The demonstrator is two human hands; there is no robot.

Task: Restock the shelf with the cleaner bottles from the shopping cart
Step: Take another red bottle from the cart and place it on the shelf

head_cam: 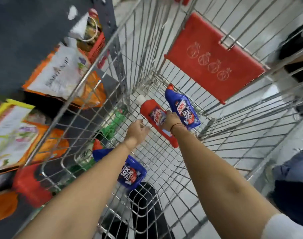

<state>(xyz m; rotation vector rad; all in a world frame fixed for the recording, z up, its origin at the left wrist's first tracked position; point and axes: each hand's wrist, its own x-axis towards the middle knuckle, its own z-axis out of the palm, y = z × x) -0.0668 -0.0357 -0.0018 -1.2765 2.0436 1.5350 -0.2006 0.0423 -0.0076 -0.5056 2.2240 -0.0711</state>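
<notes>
Under both hands, on the wire floor of the shopping cart (221, 147): one red cleaner bottle (155, 116), white cap pointing away. Right hand (171, 120) lies on its label, grip unclear. Left hand (137, 131) loosely curled and empty, just beside the bottle's left edge. Just right of the right hand: blue cleaner bottle (183, 107). Beneath the left forearm: second blue bottle (130, 173). Step, as judged: pick-up from cart. Next move calls for a firm clasp, then a lift clear of the rim.
</notes>
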